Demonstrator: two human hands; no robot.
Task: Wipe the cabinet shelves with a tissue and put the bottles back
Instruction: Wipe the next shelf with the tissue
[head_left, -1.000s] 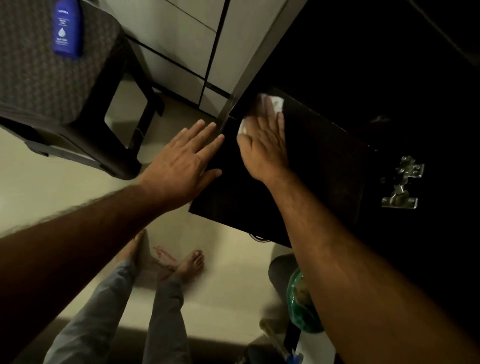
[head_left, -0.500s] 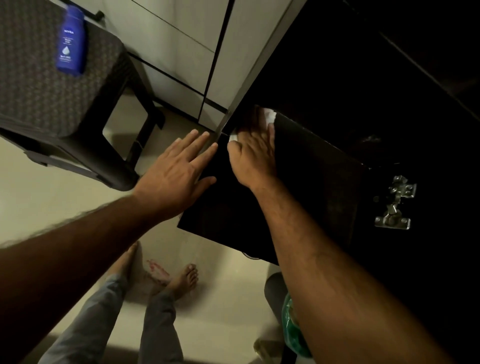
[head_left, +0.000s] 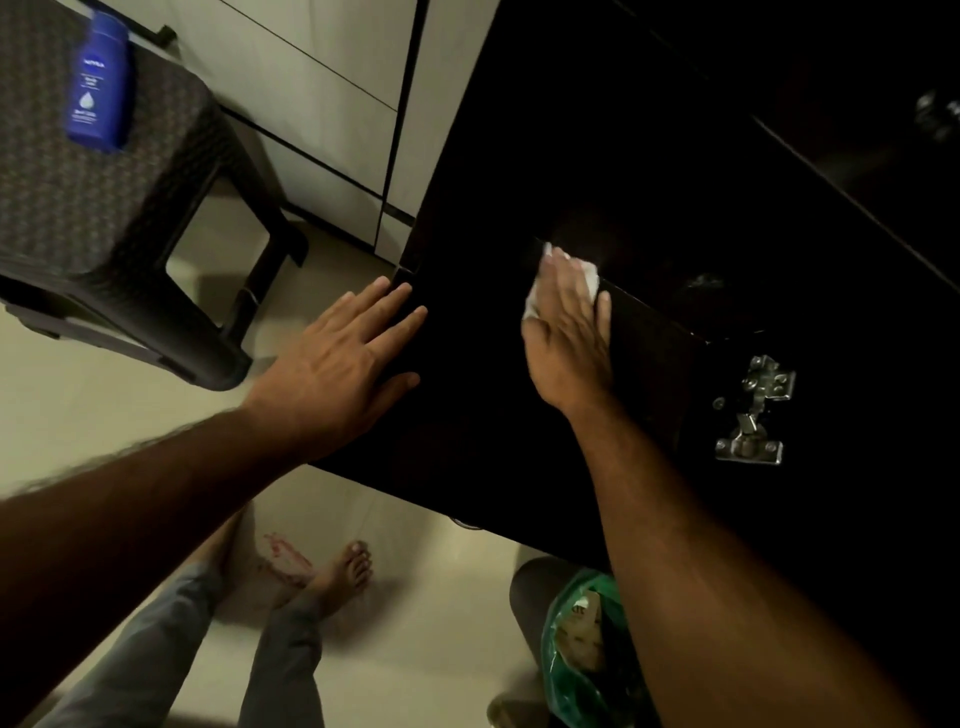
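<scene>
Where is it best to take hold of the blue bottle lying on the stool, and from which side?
Probably around the middle of the blue bottle, from above: it lies flat on the stool, long sides free, so fingers can close across its narrow width.

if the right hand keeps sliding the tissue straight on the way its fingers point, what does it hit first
Probably nothing at once. The right hand presses the tissue flat on the dark shelf, fingers pointing into the unlit cabinet. Only darkness shows ahead; a back wall likely follows, but depth is unreadable.

Home: tiled floor (head_left: 67, 431), plastic stool (head_left: 104, 208), cabinet (head_left: 649, 182).
</scene>
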